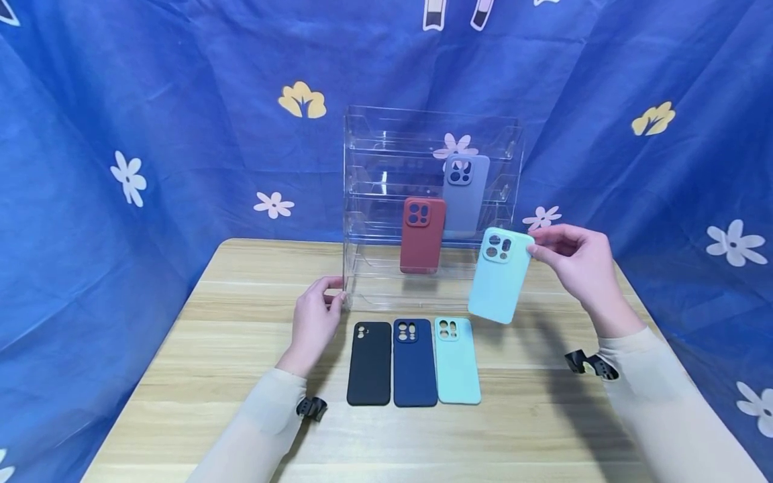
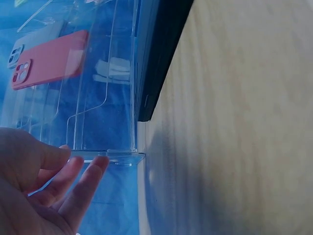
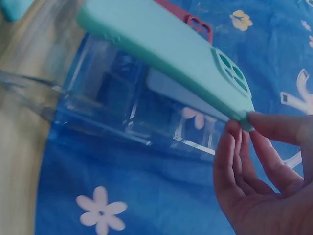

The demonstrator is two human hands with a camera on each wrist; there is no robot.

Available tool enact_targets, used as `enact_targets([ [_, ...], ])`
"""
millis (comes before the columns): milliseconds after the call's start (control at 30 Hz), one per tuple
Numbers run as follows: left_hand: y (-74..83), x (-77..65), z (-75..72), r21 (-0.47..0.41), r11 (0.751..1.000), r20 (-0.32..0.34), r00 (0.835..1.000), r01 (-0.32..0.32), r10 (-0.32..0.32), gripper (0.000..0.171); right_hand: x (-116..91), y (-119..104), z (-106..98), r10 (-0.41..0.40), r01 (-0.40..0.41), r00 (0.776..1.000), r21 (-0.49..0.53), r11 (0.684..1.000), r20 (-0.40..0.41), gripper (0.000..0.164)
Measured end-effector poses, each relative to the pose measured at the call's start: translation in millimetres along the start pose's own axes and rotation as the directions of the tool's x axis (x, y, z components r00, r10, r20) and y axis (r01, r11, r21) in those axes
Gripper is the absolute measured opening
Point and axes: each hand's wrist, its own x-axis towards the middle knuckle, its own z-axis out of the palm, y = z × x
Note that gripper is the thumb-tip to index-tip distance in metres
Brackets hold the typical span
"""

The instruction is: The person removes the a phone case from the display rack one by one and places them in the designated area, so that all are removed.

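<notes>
Pinching a mint case (image 1: 502, 278), the right grip (image 1: 576, 261) hovers raised; the left grip (image 1: 315, 318) pinches a rack (image 1: 377, 231).

Soft shadows cross the bright table (image 1: 519, 436), glints dot the clear rack (image 1: 384, 182), and the wrist views look dimmer.

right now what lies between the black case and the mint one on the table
A dark blue case, as the head view shows.
</notes>
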Motion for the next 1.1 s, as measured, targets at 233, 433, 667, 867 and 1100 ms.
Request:
enact_targets([
  [233,0.7,1.1,0.5,-0.009,1.000,0.008,1.000,0.011,-0.011,0.027,-12,31,-7,0.089,-0.087,0.985,-0.023,0.996,0.147,0.029],
  [433,-0.3,1.1,0.1,-0.011,1.000,0.005,1.000,0.013,-0.013,0.026,-19,57,-2,0.187,-0.180,0.929,-0.053,0.982,0.319,0.032],
  [667,-0.8,0.7,0.0,-0.006,1.000,0.004,1.000,0.014,-0.014,0.027,-24,83,8,0.294,-0.315,0.836,-0.034,0.949,0.463,0.039],
  [867,-0.8,0.5,1.0,-0.004,1.000,0.010,1.000,-0.001,0.001,0.027,-29,110,18,0.332,-0.363,0.793,-0.042,0.931,0.511,0.038],
  [1100,-0.9,0.5,1.9,0.006,1.000,0.004,1.000,0.005,-0.005,0.026,-34,132,35,0.352,-0.375,0.786,-0.060,0.925,0.508,0.034],
])
